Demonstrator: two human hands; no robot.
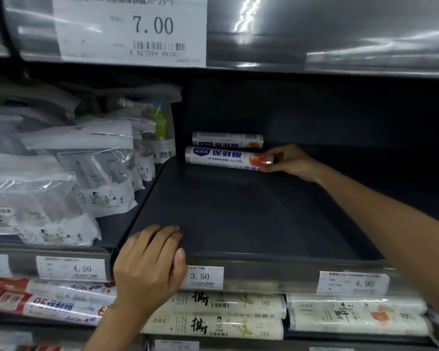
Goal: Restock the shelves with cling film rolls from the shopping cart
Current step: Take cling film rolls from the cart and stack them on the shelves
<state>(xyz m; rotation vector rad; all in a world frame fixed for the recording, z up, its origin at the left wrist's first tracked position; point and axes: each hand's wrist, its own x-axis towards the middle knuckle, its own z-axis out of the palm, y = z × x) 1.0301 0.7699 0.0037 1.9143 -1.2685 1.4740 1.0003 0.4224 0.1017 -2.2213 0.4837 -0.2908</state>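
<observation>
Left hand [147, 267] rests on the shelf [238, 219] front edge, fingers flat, holding nothing. Right hand [289, 162] pinches the front cling film roll [226, 158] at the back-left corner; second roll [227, 140] behind. Most of the shelf still needs filling.

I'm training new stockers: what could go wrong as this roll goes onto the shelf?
The front roll lies on its side on the flat shelf; once the right hand lets go, it might roll forward. The bags piled to its left lean loosely and could slump into that space.
</observation>
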